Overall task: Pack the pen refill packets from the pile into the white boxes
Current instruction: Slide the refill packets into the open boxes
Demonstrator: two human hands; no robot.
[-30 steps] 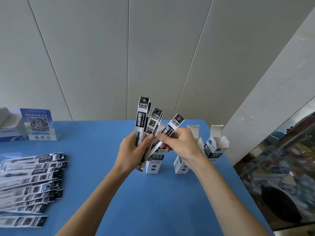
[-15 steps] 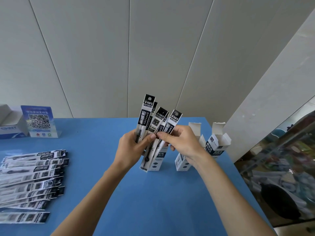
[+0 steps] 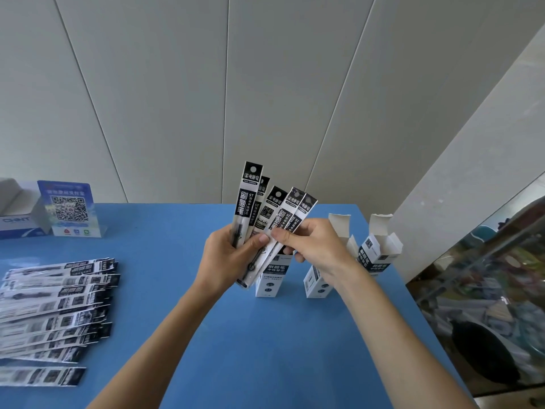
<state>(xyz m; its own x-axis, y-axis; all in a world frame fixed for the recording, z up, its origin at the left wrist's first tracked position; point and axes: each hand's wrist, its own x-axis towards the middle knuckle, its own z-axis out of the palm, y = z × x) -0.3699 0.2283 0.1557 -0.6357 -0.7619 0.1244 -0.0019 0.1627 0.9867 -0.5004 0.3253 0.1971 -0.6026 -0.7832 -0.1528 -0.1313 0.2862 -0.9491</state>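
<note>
Pen refill packets (image 3: pixel 267 219), five or so, stand fanned upright above the blue table (image 3: pixel 265 349), held between both hands. The left hand (image 3: pixel 224 261) wraps its fingers around the lower part of the fan, thumb pressed across the front. The right hand (image 3: pixel 312 246) pinches the rightmost packets between thumb and fingers, its thumb tip almost meeting the left thumb. The packets' lower ends hang just in front of a white box (image 3: pixel 272 278) standing upright on the table. A second white box (image 3: pixel 317 283) stands just to its right, partly hidden by the right wrist, its top flap raised. A third white box (image 3: pixel 379 252) stands farther right, near the table's edge, flaps open. Well apart, on the left side of the table, the pile of packets (image 3: pixel 56 308) lies flat in an overlapping row. At the far left corner stand a blue QR-code sign (image 3: pixel 69 208) and, beside it, a white carton (image 3: pixel 17 219).
</note>
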